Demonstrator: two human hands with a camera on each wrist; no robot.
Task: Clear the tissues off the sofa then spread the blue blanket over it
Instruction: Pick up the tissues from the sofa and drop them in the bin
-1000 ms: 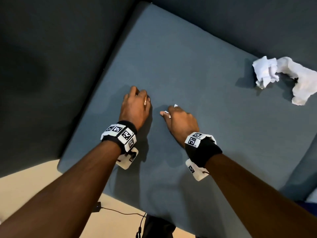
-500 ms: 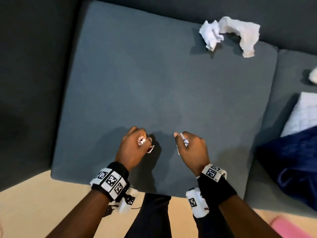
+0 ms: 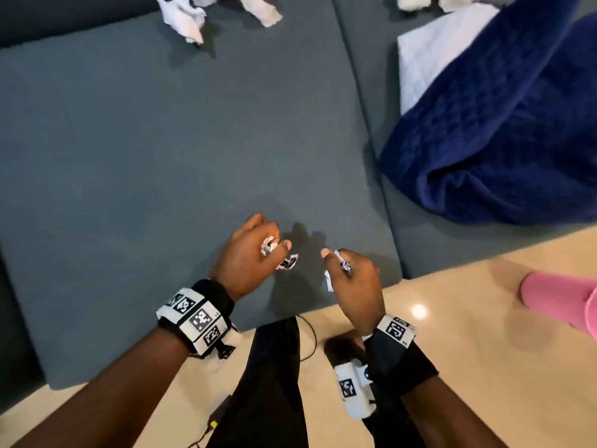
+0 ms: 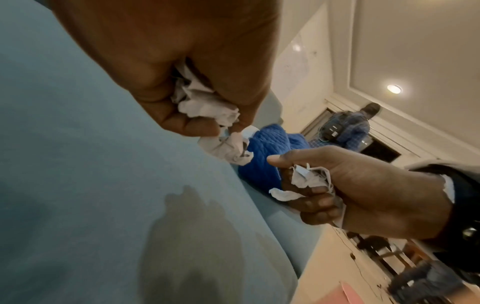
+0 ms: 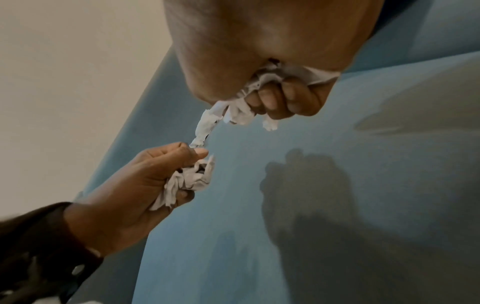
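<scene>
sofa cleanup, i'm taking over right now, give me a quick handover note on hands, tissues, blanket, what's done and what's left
Left hand: grips a crumpled tissue wad.
Right hand: grips another tissue scrap.
Both hands hover over the front edge of the sofa cushion.
On the sofa: loose tissues at the back, more at the far right. Blue blanket lies bunched on the right seat, partly over a white pad.
Done: the near tissues are picked up.
Left: bin these, collect the rest, spread the blanket.
</scene>
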